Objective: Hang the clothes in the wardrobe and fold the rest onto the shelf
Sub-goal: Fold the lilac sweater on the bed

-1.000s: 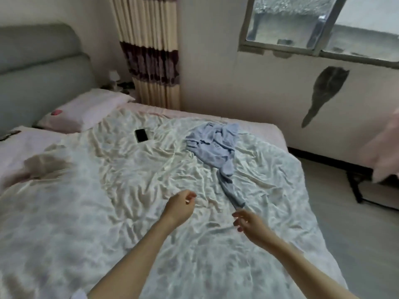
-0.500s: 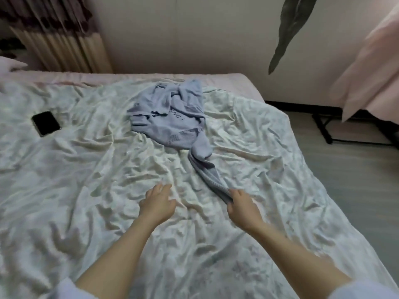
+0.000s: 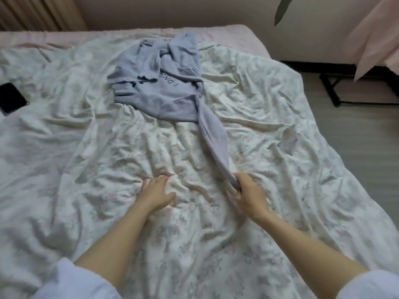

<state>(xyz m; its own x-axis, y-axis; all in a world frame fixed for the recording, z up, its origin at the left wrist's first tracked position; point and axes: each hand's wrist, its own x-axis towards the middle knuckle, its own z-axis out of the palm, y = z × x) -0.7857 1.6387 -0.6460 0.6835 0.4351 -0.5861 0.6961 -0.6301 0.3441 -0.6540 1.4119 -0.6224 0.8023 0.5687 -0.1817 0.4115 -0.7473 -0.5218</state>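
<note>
A crumpled light-blue sweater (image 3: 159, 83) with dark lettering lies on the far middle of the bed. One long sleeve stretches from it toward me. My right hand (image 3: 250, 194) pinches the cuff end of that sleeve, fingers closed on the fabric. To the left of the sleeve, my left hand (image 3: 156, 193) rests flat on the sheet with fingers spread, holding nothing. White sleeves cover both my upper arms at the bottom of the view.
The bed carries a wrinkled white floral sheet (image 3: 86, 169). A black phone (image 3: 10, 100) lies at the left edge. Pink cloth (image 3: 377, 33) hangs at the upper right over a black metal stand (image 3: 332, 91) on the grey floor. A curtain (image 3: 38, 14) hangs far left.
The view has tilted down and closer to the bed. My right hand reached the sleeve cuff and closed on it. My left hand lowered onto the sheet and spread its fingers.
</note>
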